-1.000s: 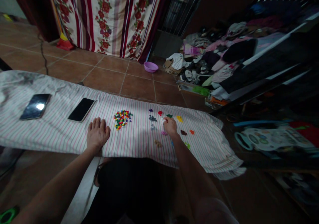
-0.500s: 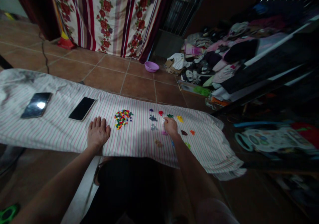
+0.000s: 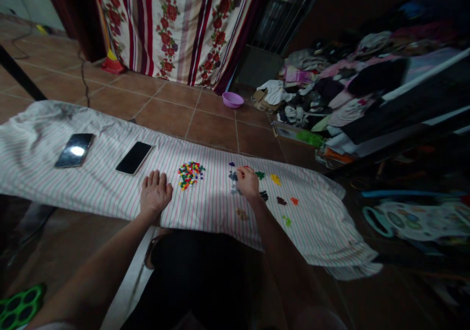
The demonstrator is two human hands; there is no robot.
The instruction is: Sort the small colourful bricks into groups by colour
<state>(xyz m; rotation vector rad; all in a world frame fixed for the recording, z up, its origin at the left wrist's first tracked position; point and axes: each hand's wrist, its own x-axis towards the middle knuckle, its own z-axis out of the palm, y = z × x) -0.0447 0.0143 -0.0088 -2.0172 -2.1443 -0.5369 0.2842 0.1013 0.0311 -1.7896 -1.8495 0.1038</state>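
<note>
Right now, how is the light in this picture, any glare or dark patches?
In the head view a bright pool falls on the striped cloth around the coloured pile; glare whitens the leftmost phone screen; the foreground and right side sink into shadow; the small heaps by the right hand look soft.
</note>
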